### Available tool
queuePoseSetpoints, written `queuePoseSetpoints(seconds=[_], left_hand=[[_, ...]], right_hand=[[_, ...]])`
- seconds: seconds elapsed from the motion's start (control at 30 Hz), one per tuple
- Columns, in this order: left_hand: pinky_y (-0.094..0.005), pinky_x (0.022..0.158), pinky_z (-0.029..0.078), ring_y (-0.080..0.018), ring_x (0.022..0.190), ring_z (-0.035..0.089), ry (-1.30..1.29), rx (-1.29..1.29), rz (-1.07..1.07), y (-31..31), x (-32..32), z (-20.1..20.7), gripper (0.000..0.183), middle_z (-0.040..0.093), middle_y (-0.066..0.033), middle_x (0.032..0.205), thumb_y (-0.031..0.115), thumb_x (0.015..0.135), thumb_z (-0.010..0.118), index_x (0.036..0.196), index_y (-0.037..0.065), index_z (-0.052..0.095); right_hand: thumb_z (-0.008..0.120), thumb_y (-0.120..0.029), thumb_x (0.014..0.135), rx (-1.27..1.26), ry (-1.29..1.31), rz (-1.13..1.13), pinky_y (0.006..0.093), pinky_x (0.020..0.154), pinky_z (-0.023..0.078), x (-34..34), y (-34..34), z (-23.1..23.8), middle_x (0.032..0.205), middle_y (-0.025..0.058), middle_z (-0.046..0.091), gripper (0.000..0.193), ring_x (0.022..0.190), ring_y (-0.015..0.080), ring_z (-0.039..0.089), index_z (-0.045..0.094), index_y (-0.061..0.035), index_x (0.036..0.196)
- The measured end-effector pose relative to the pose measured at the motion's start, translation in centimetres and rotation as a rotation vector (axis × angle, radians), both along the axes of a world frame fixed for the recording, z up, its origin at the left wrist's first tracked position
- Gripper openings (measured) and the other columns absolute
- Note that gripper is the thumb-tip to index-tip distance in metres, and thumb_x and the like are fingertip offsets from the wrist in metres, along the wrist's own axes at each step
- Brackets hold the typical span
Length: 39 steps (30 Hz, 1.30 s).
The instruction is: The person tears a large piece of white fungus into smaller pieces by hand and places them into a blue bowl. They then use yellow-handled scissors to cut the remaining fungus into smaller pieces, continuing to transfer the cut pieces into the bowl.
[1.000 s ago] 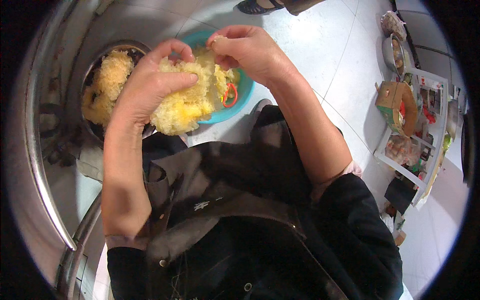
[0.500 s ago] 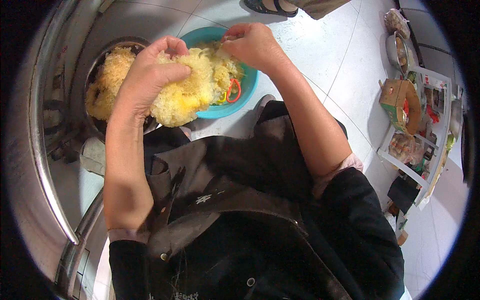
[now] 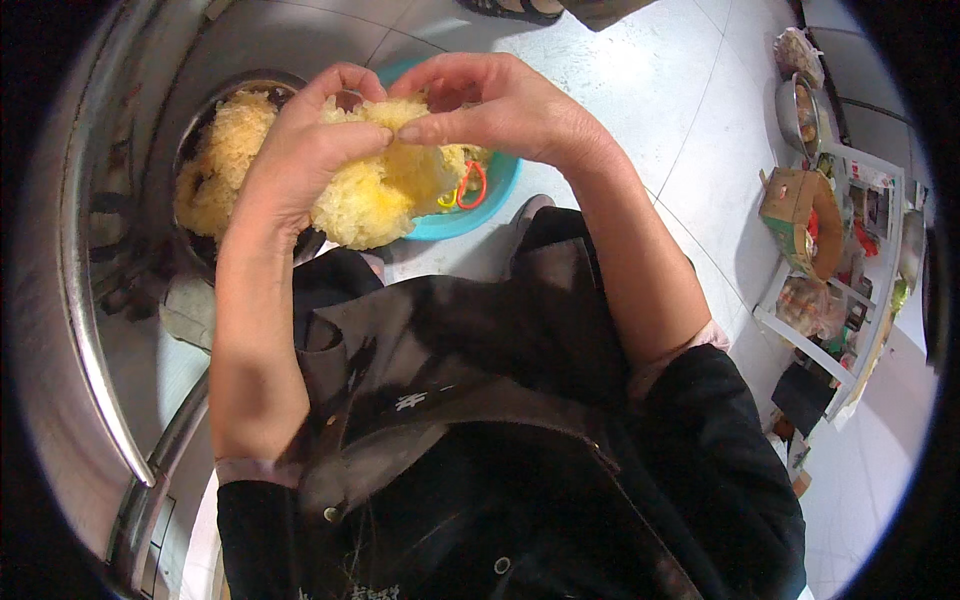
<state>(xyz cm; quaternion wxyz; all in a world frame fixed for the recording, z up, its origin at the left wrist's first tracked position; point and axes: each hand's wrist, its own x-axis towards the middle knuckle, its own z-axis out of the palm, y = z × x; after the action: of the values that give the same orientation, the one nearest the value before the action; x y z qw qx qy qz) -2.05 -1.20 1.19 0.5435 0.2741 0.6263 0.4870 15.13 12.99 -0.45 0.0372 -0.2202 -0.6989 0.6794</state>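
A large frilly clump of pale yellow snow fungus (image 3: 360, 205) hangs between my hands above the turquoise basin (image 3: 478, 222). My left hand (image 3: 290, 155) is closed on its upper left part. Opposite it, my right hand (image 3: 515, 110) pinches the top of the clump, with both thumbs almost meeting there. More pale pieces lie in the basin, partly hidden behind the clump. Scissors with red and yellow handles (image 3: 484, 187) rest in the basin at its right side; their blades cannot be seen. Further left, another heap of snow fungus (image 3: 225, 150) fills a dark metal bowl (image 3: 285, 78).
A curved metal rail (image 3: 85, 340) runs along the left. At the right stands a white rack (image 3: 815, 340) holding bags and packages, beside an open cardboard box (image 3: 790, 205) and a metal bowl (image 3: 795, 115). Another person's shoe (image 3: 525, 10) shows at the top edge.
My right hand has come left from over the basin and now grips the clump beside my left hand. The other person's foot has shifted slightly left.
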Motion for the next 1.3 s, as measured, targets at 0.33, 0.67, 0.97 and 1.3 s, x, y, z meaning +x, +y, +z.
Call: queuePoseSetpoints(seconds=[0.33, 0.67, 0.97, 1.3], left_hand=[[-0.0264, 0.078, 0.047, -0.0151, 0.085, 0.058, -0.038, 0.005, -0.036, 0.1, 0.6, -0.5, 0.028, 0.057, -0.0052, 0.095, 0.01, 0.07, 0.069, 0.096, 0.01, 0.06], [-0.0257, 0.075, 0.049, -0.0136, 0.084, 0.061, -0.082, -0.023, 0.046, 0.3, 0.7, -0.4, 0.027, 0.06, -0.0041, 0.092, 0.015, 0.074, 0.072, 0.099, 0.01, 0.062], [-0.0257, 0.074, 0.05, -0.0141, 0.081, 0.062, -0.065, -0.028, 0.089, 0.3, 0.5, -0.3, 0.028, 0.061, -0.0036, 0.09, 0.01, 0.075, 0.07, 0.102, 0.008, 0.063], [-0.0299, 0.084, 0.049, -0.0182, 0.096, 0.06, -0.004, -0.022, -0.048, 0.0, -0.2, -0.6, 0.046, 0.057, -0.0063, 0.103, 0.011, 0.069, 0.072, 0.111, 0.008, 0.056]], right_hand=[[0.077, -0.019, 0.071, 0.086, -0.025, -0.035, 0.0264, 0.07, 0.051, -0.4, -1.2, -0.6, 0.078, 0.003, 0.07, 0.03, 0.072, 0.0094, 0.061, 0.075, -0.0038, 0.097], [0.071, -0.021, 0.078, 0.132, -0.044, -0.144, 0.0279, 0.066, 0.053, -0.6, -1.7, -0.5, 0.073, 0.0057, 0.069, 0.031, 0.069, 0.0104, 0.063, 0.076, -0.0017, 0.102], [0.066, -0.016, 0.087, -0.098, -0.209, -0.215, 0.0221, 0.064, 0.053, -0.1, 0.3, -0.6, 0.083, 0.0078, 0.072, 0.026, 0.069, 0.0102, 0.064, 0.076, -0.0014, 0.107], [0.07, -0.014, 0.085, 0.155, -0.057, 0.007, 0.0324, 0.096, 0.052, 0.6, 1.3, 1.1, 0.11, 0.0065, 0.072, 0.035, 0.103, 0.0169, 0.067, 0.073, -0.0122, 0.119]])
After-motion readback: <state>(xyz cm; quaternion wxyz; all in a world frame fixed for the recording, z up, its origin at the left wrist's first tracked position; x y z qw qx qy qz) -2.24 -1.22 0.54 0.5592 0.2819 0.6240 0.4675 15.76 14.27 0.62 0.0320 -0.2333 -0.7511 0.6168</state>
